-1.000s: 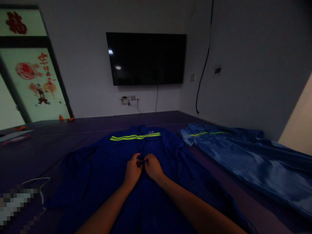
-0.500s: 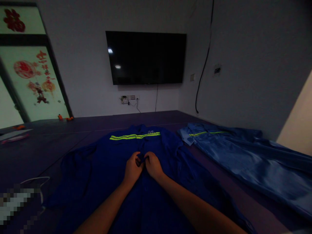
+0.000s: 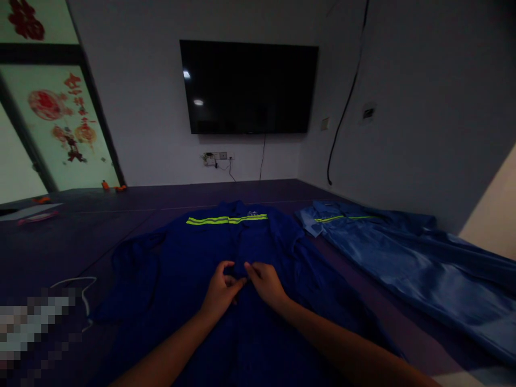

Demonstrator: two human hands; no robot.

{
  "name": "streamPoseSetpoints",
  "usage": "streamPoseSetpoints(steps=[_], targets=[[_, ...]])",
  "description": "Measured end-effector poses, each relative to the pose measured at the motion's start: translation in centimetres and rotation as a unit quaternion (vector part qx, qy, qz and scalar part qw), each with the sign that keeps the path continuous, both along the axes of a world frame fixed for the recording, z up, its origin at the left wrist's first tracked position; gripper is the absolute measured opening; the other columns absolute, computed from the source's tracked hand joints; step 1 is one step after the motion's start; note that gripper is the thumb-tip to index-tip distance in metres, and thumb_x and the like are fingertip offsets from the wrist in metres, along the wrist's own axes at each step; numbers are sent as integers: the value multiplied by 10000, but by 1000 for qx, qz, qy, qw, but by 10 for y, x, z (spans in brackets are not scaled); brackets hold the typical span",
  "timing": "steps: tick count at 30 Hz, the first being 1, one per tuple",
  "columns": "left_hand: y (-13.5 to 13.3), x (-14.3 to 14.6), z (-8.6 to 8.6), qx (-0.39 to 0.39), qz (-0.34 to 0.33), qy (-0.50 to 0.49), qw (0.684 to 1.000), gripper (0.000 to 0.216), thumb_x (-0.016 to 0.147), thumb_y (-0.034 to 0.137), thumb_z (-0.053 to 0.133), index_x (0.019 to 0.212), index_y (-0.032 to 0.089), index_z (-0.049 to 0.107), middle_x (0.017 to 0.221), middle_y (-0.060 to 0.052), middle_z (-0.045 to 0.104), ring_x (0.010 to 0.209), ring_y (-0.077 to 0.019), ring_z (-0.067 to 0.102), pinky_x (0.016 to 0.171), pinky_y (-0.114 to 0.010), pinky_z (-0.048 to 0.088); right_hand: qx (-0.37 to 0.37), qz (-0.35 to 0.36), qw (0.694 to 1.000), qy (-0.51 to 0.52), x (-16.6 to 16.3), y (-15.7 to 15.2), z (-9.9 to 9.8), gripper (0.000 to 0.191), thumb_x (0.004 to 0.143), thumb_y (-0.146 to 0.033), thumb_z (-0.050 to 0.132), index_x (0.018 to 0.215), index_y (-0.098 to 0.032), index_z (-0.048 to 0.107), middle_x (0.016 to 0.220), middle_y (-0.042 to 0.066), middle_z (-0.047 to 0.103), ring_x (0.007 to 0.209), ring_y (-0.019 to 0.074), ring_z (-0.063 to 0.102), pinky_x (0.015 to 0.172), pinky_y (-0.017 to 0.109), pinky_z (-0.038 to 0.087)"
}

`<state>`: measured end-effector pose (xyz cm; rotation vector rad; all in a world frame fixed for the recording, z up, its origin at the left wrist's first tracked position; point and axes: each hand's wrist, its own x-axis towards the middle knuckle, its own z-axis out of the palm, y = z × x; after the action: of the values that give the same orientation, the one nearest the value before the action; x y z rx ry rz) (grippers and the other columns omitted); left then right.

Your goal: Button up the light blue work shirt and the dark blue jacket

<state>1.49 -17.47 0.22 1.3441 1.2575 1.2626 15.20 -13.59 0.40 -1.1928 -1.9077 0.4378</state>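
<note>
A dark blue work jacket (image 3: 193, 252) lies spread out, front up, with a yellow-green reflective stripe across its chest and its collar pointing away from me. Both hands are at the middle of its front opening, below the stripe. My left hand (image 3: 223, 287) is closed with thumb and fingers bent around the placket edge. Just beside it, my right hand (image 3: 266, 282) pinches the other side of the placket between thumb and forefinger. The fingertips nearly meet. In the dim light I cannot make out a button between them.
A second, lighter blue garment (image 3: 382, 252) with a similar stripe lies to the right on the purple surface (image 3: 161, 201). A white cord (image 3: 86, 301) and a blurred-out item lie at left. Orange objects (image 3: 121, 188) sit by the door. A television (image 3: 250, 88) hangs on the wall.
Both hands have moved down the jacket's front, closer to me, and are slightly farther apart. The view has shifted a little.
</note>
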Motion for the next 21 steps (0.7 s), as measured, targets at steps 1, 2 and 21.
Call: streamPoseSetpoints(steps=[1,2,21], targets=[[-4,-1,-1,-5,-5,-9,1000,523,624,336,654,1053,178,400,565,79,507,389,-70,465,391,-175,371,-15,15,999,-29,4,-5,-1,452,854,-447,349,518,-162,449,462,-27,431,426,76,375,435,211,240],[-8,-2,-2,-9,-11,-17,1000,509,613,320,663,1028,180,404,570,76,510,411,-75,481,402,-175,381,-24,27,998,-55,9,-10,-2,462,858,-441,343,503,-160,434,447,-31,414,412,69,355,426,212,212],[-27,-8,15,-84,-68,21,994,509,554,77,549,1049,168,470,617,45,595,441,-67,493,434,-171,325,-97,87,969,-210,23,-48,19,179,707,-356,591,815,-225,651,534,-40,552,449,72,452,437,190,251]])
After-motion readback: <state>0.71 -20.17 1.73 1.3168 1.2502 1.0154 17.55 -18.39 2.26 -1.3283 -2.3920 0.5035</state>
